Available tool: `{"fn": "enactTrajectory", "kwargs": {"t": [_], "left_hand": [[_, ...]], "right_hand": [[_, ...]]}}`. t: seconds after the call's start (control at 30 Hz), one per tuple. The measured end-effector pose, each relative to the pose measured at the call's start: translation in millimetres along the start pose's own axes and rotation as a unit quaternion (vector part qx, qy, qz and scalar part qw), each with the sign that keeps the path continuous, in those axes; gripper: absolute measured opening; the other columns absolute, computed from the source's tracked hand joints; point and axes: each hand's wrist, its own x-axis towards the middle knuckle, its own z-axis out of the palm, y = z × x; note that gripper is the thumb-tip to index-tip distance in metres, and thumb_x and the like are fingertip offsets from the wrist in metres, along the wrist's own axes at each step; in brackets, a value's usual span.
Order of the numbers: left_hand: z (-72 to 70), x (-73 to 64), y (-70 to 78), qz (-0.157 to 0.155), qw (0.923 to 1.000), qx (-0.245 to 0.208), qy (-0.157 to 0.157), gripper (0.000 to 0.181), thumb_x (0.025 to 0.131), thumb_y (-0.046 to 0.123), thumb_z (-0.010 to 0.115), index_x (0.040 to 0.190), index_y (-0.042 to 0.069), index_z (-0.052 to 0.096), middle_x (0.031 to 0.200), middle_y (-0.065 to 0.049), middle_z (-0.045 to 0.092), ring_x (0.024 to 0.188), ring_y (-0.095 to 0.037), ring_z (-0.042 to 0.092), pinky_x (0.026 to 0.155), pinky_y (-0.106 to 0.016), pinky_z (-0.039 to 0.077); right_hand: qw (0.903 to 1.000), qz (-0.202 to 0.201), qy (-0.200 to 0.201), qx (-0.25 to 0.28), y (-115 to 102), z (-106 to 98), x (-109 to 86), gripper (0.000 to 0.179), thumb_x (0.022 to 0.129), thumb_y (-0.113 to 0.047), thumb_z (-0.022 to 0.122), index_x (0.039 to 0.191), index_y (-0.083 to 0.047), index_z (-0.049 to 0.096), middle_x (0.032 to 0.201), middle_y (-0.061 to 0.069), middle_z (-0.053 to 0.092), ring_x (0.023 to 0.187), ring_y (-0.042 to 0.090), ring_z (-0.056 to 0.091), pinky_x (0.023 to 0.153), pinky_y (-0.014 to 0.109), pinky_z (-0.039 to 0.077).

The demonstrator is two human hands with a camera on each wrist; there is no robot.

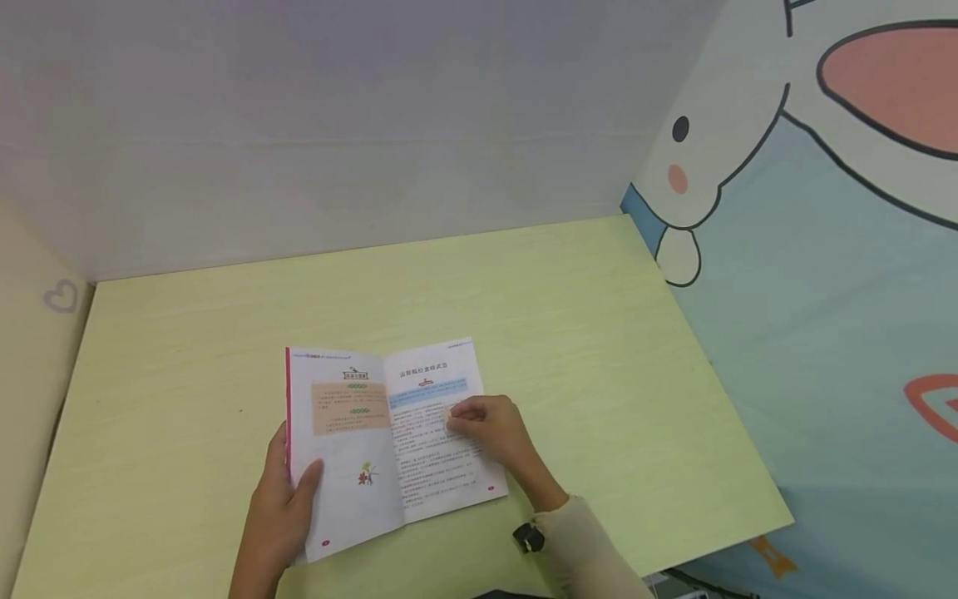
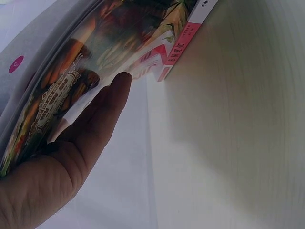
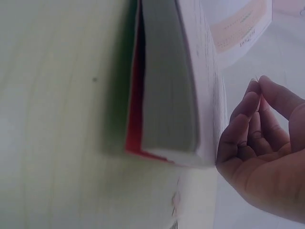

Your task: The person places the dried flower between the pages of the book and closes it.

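An open book [image 1: 348, 491] with printed text and small pictures lies tilted over the pale table in the head view. My left hand [image 1: 277, 507] grips its left edge, thumb on the page. The left wrist view shows the fingers [image 2: 102, 114] of that hand behind the glossy, colourful cover [image 2: 90, 62]. My right hand [image 1: 490, 428] is over the right page [image 1: 441, 491], thumb and forefinger tips together. In the right wrist view this hand [image 3: 262, 148] has curled fingers beside the thick page block [image 3: 169, 86], and nothing clearly shows between the fingertips.
The pale yellow-green table [image 1: 599, 349] spreads around the book. A grey-white wall [image 1: 337, 141] stands behind it, and a panel with cartoon drawings [image 1: 808, 333] is on the right. A dark wrist strap piece [image 1: 529, 537] sits near the right sleeve [image 1: 587, 545].
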Motion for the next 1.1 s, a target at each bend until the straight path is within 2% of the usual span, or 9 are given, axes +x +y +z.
{"fn": "enactTrajectory", "kwargs": {"t": [0.23,0.63,0.8,1.1], "left_hand": [[1.7,1.3,-3.6,0.015,0.9999,0.007,0.005,0.076,0.102,0.006,0.050,0.163,0.023,0.007,0.128,-0.028,0.060,0.087,-0.033,0.071,0.064,-0.038,0.056],[0.5,1.4,-2.3,0.014,0.9998,0.011,0.003,0.076,0.102,0.006,0.050,0.163,0.022,0.006,0.127,-0.029,0.059,0.088,-0.034,0.071,0.065,-0.043,0.057],[0.7,1.8,-0.9,0.011,0.9999,0.010,0.001,0.076,0.102,0.007,0.050,0.163,0.023,0.006,0.128,-0.029,0.059,0.088,-0.035,0.071,0.066,-0.045,0.058],[-1.1,0.9,-2.4,0.009,0.9999,0.013,-0.001,0.076,0.102,0.006,0.051,0.162,0.021,0.007,0.126,-0.029,0.060,0.086,-0.032,0.071,0.064,-0.037,0.054]], "right_hand": [[0.9997,0.002,-0.007,-0.023,0,15,7.6,0.010,0.086,-0.016,0.079,0.091,-0.007,0.078,0.085,0.002,0.075,0.072,0.008,0.067,0.067,0.024,0.053],[0.9956,0.023,-0.005,-0.091,-1,30,12.5,0.006,0.085,-0.017,0.078,0.089,-0.012,0.077,0.080,-0.003,0.073,0.069,0.006,0.064,0.067,0.024,0.053],[0.9920,0.014,0.007,-0.126,-2,34,12.5,0.004,0.085,-0.017,0.079,0.086,-0.014,0.078,0.078,-0.005,0.073,0.068,0.004,0.063,0.065,0.024,0.051],[0.9862,-0.013,0.028,-0.163,-1,39,10.9,0.005,0.084,-0.019,0.080,0.085,-0.015,0.077,0.075,-0.007,0.072,0.063,0.002,0.056,0.059,0.021,0.044]]}}
